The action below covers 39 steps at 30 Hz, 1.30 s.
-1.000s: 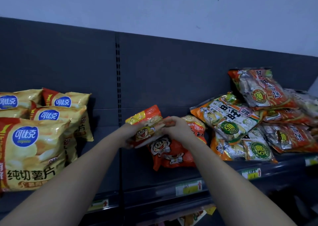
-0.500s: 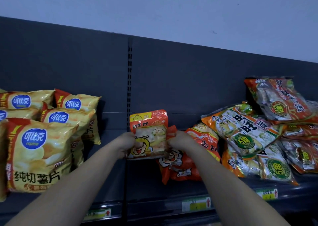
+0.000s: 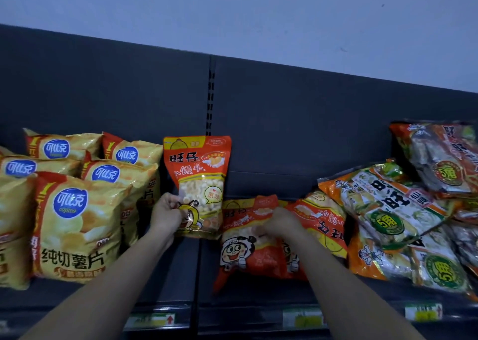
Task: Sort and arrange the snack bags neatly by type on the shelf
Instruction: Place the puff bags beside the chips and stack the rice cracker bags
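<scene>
An orange bun-snack bag stands upright against the shelf's back panel, right beside the yellow chip bags. My left hand grips its lower left corner. My right hand rests on a second orange bun-snack bag that lies flat on the shelf, fingers curled on its top edge. A third bag of that kind lies tilted just to the right of it. A loose pile of rice-cracker bags fills the right end.
The dark shelf has a front rail with yellow price tags. A slotted upright divides the grey back panel. Bare shelf shows between the standing bag and the cracker pile, behind the flat bags.
My left hand has raised the orange bag upright and shifted it left next to the chip bags. My right hand let go of it and dropped onto the flat orange bag.
</scene>
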Each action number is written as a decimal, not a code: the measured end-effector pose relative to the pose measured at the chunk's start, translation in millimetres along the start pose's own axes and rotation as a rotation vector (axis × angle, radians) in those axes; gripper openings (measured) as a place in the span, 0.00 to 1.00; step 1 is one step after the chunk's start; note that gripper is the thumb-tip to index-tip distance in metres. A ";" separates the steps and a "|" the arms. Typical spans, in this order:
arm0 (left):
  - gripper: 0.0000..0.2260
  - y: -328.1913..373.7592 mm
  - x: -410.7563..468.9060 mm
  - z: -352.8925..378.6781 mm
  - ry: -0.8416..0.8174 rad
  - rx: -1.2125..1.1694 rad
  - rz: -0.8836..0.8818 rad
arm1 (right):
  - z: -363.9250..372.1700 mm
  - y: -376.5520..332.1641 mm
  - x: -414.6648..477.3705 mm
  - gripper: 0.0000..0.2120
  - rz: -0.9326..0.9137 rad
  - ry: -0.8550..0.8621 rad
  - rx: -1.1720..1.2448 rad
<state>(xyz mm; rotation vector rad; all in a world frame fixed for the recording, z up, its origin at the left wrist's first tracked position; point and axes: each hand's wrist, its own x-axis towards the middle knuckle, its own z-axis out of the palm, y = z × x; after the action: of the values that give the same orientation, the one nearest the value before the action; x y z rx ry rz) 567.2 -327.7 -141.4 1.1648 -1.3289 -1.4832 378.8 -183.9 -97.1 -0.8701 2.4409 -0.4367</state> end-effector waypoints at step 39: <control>0.11 27.7 77.4 28.3 -0.008 -0.057 0.036 | -23.0 -25.3 15.4 0.21 -0.334 0.556 1.337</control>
<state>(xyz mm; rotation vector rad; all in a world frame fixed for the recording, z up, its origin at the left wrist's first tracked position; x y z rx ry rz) 520.5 -398.5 -122.3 1.0944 -1.2981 -1.4912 368.2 -209.9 -72.3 -0.5153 1.6834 -2.2799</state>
